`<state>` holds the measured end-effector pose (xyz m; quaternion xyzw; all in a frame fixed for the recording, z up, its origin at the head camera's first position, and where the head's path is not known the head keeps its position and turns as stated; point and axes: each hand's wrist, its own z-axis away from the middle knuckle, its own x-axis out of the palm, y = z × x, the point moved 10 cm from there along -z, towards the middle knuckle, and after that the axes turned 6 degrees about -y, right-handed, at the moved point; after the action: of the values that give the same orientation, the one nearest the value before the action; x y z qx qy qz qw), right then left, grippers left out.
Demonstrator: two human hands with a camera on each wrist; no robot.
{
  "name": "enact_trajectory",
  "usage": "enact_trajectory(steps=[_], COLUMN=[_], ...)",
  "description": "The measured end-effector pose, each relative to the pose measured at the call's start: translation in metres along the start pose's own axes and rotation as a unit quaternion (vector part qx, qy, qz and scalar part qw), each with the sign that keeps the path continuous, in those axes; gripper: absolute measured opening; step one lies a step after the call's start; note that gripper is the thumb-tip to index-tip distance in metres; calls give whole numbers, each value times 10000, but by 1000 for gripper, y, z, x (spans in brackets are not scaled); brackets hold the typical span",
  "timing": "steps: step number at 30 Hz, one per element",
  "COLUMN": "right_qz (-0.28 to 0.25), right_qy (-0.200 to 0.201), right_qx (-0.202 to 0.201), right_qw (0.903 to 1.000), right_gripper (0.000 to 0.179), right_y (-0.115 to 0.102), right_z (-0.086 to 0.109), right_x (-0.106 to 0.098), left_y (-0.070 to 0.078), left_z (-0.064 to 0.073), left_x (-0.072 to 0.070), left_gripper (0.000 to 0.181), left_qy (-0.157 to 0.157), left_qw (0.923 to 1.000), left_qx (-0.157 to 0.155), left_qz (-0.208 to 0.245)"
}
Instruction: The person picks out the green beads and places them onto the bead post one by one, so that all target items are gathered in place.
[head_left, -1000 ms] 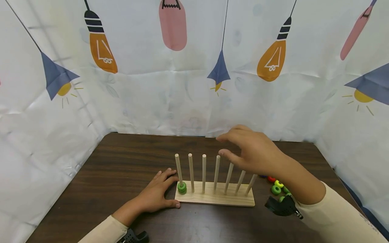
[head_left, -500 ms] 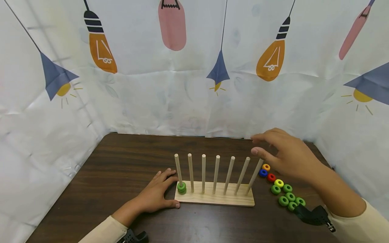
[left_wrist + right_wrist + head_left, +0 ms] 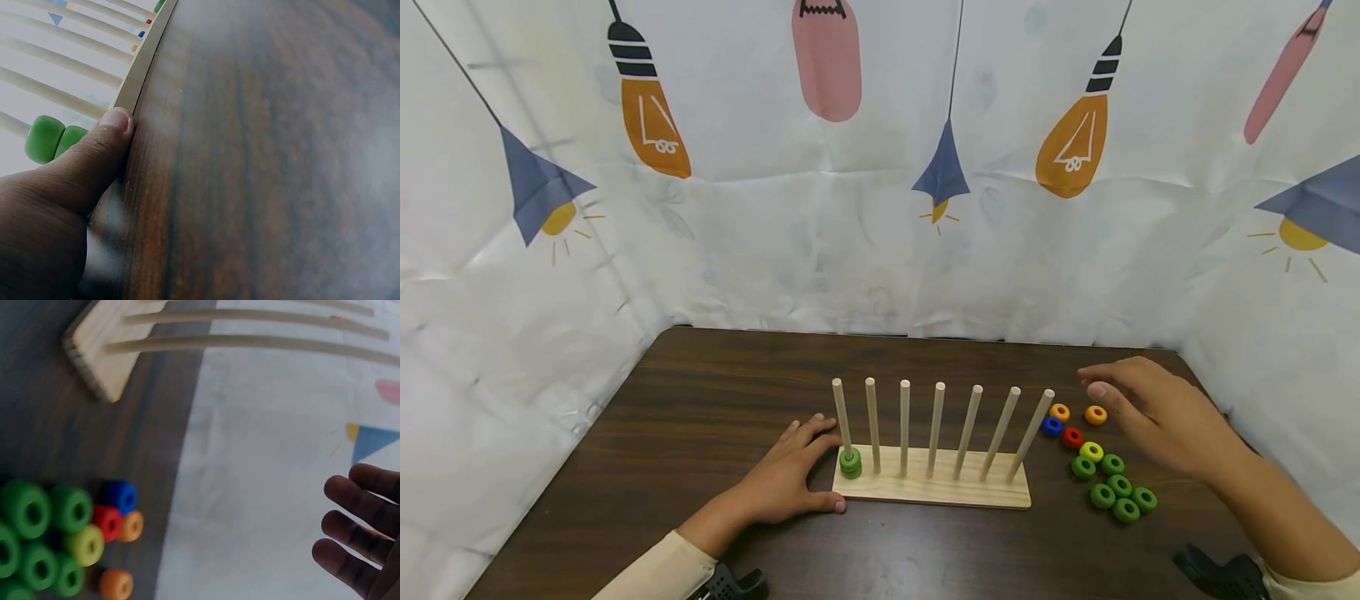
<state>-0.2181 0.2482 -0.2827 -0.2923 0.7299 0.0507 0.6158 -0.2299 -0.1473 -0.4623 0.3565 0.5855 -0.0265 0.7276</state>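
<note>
A pale wooden peg board point(image 3: 925, 493) with several upright pegs stands on the table. On its leftmost peg sit two green rings point(image 3: 851, 463), one on top of the other. My left hand point(image 3: 782, 477) holds the board's left end, thumb at the front edge and fingers toward the back corner; the left wrist view shows the thumb point(image 3: 112, 125) against that edge. My right hand point(image 3: 1165, 417) hovers over the table's right side with fingers extended and nothing in them. Below and left of it lie loose green rings point(image 3: 1118, 486), a yellow ring point(image 3: 1092, 452), a red ring point(image 3: 1072, 437), a blue ring point(image 3: 1052, 427) and two orange rings point(image 3: 1096, 415).
The dark wooden table point(image 3: 715, 400) ends at a white curtain point(image 3: 775, 250) printed with lamps and bulbs, which hangs behind and on both sides. Black wrist devices point(image 3: 1221, 575) sit on both wrists.
My right hand has moved right and lower, from over the pegs to past the loose rings, uncovering them and the right-hand pegs. The left hand and board stay put.
</note>
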Motion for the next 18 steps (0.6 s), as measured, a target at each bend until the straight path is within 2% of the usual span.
enact_trajectory(steps=[8,18], right_qz=[-188,-511], right_qy=[-363,-906], right_qx=[569,1334], right_qw=[9975,9856], right_gripper=[29,39], right_y=[42,89], right_z=[28,65], right_x=[24,60], left_y=[-1,1], left_z=[0,1], left_x=[1,0], left_gripper=[88,87], left_qy=[-25,-37], left_qw=[10000,10000], left_qx=[-14,-26], left_qz=[-39,-3])
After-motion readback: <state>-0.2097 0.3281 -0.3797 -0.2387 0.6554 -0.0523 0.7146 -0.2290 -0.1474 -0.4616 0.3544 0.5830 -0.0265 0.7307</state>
